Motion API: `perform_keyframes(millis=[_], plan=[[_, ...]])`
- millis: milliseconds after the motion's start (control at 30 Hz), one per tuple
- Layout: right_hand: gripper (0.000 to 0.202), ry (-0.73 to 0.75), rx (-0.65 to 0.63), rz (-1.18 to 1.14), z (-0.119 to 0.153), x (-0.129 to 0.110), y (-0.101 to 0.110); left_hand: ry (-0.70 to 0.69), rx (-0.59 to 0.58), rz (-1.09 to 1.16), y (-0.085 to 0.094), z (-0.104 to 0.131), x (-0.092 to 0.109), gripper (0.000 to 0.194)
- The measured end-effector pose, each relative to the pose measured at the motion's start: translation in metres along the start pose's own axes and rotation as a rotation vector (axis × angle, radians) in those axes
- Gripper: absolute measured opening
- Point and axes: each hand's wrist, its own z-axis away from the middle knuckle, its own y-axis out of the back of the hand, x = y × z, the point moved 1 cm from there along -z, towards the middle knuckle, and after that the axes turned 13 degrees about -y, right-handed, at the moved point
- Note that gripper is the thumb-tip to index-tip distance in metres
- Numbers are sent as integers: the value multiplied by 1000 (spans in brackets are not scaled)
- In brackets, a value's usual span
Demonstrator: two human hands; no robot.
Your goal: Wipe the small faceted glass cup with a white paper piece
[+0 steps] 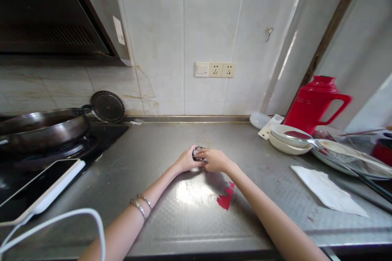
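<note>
Over the middle of the steel counter (147,195), both my hands meet around a small round object with a dark, shiny rim (194,156). My left hand (185,160) is closed around its left side. My right hand (217,160) comes from the other side, its bent fingers gripping the object's rim and covering much of it. What the object is exactly, and what lies inside it, is too small and hidden to tell. Beaded bracelets (141,206) circle my left wrist. Just below my right hand, a torn red patch (226,199) lies on the counter.
A pan (45,130) sits on the stove at left, beside a phone (39,189) with a white cable (76,212). At right are stacked bowls (288,144), a red thermos (314,104), a plate with utensils (346,163) and a white tissue (327,189).
</note>
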Motion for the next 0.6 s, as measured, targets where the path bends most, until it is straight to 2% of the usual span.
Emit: perform_keyframes(millis=[100, 300, 433, 600], plan=[[51, -91, 5, 69, 4, -4, 4, 3, 7, -15, 1, 1, 0, 73], [32, -201, 3, 103, 5, -6, 11, 33, 17, 4, 2, 1, 1, 79], [24, -189, -48, 49, 4, 1, 12, 15, 15, 10, 2, 1, 1, 76], [20, -76, -60, -96, 4, 6, 8, 21, 10, 26, 0, 0, -1, 77]])
